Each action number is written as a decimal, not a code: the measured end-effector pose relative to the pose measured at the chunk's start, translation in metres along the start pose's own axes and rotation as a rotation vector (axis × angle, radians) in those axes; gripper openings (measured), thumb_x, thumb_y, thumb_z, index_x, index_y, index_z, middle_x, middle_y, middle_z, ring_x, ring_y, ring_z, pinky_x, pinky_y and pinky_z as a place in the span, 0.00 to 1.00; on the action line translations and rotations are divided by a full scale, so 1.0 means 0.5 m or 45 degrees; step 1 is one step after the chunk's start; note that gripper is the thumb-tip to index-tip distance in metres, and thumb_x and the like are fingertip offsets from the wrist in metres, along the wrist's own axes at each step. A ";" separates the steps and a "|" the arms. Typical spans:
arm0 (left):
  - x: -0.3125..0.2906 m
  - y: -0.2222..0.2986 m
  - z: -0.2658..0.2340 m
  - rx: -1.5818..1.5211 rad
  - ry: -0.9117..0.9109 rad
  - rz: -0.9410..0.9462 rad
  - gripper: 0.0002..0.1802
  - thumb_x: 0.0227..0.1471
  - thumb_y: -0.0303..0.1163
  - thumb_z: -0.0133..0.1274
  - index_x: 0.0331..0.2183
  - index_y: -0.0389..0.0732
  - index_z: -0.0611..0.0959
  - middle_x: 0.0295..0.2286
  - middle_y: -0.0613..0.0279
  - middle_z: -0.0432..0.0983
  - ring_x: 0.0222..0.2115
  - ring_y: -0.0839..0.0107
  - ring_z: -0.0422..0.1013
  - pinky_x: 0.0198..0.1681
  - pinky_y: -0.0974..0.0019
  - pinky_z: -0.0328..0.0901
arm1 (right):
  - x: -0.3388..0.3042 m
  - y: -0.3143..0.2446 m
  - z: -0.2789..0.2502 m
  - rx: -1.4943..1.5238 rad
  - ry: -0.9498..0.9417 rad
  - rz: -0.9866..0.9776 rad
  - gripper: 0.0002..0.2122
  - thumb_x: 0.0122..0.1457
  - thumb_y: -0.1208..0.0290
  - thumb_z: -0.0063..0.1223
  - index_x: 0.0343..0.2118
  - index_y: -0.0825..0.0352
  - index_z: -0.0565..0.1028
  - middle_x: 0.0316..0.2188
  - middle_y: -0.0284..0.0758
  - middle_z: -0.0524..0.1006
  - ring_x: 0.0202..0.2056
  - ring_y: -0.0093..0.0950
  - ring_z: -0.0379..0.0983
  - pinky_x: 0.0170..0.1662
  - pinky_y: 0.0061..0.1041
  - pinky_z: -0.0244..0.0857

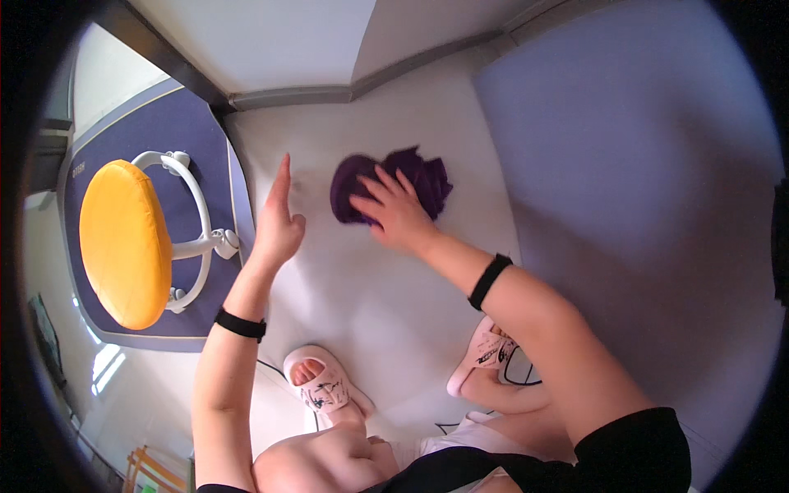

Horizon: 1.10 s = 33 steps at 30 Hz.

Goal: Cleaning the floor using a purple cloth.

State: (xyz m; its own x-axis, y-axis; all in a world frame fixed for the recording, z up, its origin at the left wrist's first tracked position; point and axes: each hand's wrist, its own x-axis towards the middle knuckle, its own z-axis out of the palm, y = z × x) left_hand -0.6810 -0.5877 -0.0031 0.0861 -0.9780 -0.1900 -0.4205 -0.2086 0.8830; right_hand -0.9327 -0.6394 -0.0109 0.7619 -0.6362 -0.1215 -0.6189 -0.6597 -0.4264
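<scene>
A crumpled dark purple cloth lies on the pale floor in front of me. My right hand rests on it with the fingers spread, pressing from above rather than gripping. Part of the cloth under the palm is hidden. Off to the left of the cloth, my left hand is held in the air edge-on, its fingers stretched out and nothing in it. Each forearm wears a black band.
On the left, a round yellow stool with a white wheeled base stands on a dark blue mat. A large grey-blue surface fills the right side. Wall skirting runs along the back. My feet wear pink slippers.
</scene>
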 end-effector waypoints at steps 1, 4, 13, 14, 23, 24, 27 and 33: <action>-0.005 0.006 -0.003 0.034 0.029 0.070 0.52 0.36 0.11 0.43 0.66 0.43 0.54 0.63 0.41 0.54 0.63 0.50 0.55 0.65 0.59 0.53 | -0.043 -0.008 0.011 -0.021 -0.038 -0.026 0.29 0.48 0.69 0.60 0.57 0.52 0.72 0.65 0.39 0.59 0.68 0.45 0.45 0.68 0.54 0.38; -0.038 0.017 0.008 0.048 0.005 0.138 0.50 0.39 0.13 0.45 0.66 0.44 0.56 0.63 0.43 0.54 0.64 0.50 0.52 0.65 0.58 0.52 | -0.189 -0.058 0.043 -0.043 -0.274 -0.123 0.31 0.47 0.63 0.62 0.59 0.51 0.69 0.66 0.39 0.57 0.69 0.45 0.42 0.67 0.57 0.36; -0.109 0.033 0.045 0.764 -0.344 0.240 0.47 0.43 0.24 0.61 0.64 0.47 0.61 0.64 0.49 0.53 0.64 0.42 0.49 0.66 0.49 0.51 | -0.368 -0.038 0.012 -0.330 -0.557 -0.607 0.28 0.55 0.57 0.51 0.61 0.41 0.65 0.64 0.30 0.62 0.68 0.38 0.50 0.66 0.59 0.40; -0.109 0.029 0.043 0.740 -0.304 0.234 0.45 0.45 0.23 0.59 0.64 0.46 0.61 0.63 0.48 0.54 0.64 0.42 0.49 0.66 0.48 0.50 | -0.335 -0.024 -0.013 -0.380 -0.575 -0.497 0.30 0.53 0.57 0.53 0.62 0.41 0.63 0.65 0.32 0.61 0.68 0.41 0.49 0.65 0.60 0.41; -0.092 -0.012 0.030 0.617 0.030 0.154 0.37 0.52 0.17 0.46 0.64 0.40 0.60 0.62 0.43 0.57 0.63 0.42 0.51 0.66 0.48 0.50 | 0.052 0.091 -0.020 -0.147 0.316 0.539 0.30 0.59 0.60 0.55 0.64 0.56 0.60 0.66 0.48 0.54 0.66 0.55 0.45 0.64 0.64 0.40; -0.088 -0.006 0.029 0.569 0.078 0.165 0.37 0.52 0.16 0.46 0.64 0.40 0.60 0.62 0.44 0.57 0.63 0.43 0.51 0.66 0.50 0.50 | 0.075 0.072 -0.014 -0.152 0.345 0.488 0.29 0.58 0.61 0.55 0.63 0.56 0.63 0.65 0.47 0.55 0.66 0.55 0.45 0.64 0.63 0.40; -0.089 -0.004 0.014 0.495 0.152 0.137 0.37 0.52 0.16 0.45 0.63 0.41 0.61 0.61 0.45 0.58 0.64 0.45 0.52 0.66 0.52 0.50 | 0.065 -0.009 0.034 -0.088 0.229 0.110 0.29 0.54 0.61 0.59 0.60 0.54 0.67 0.65 0.44 0.58 0.67 0.51 0.47 0.65 0.60 0.41; -0.095 0.001 0.029 0.437 0.150 0.137 0.37 0.52 0.19 0.49 0.63 0.44 0.63 0.61 0.46 0.59 0.64 0.45 0.52 0.66 0.51 0.51 | -0.126 -0.025 0.012 0.075 -0.400 -0.354 0.31 0.48 0.69 0.63 0.58 0.49 0.70 0.63 0.34 0.61 0.63 0.41 0.53 0.61 0.48 0.53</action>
State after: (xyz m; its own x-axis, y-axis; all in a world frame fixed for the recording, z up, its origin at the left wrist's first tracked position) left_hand -0.6984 -0.5412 0.0004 0.1198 -0.9922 -0.0353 -0.7095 -0.1105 0.6960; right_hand -0.9718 -0.5887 -0.0030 0.9251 -0.2781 -0.2584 -0.3765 -0.7594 -0.5306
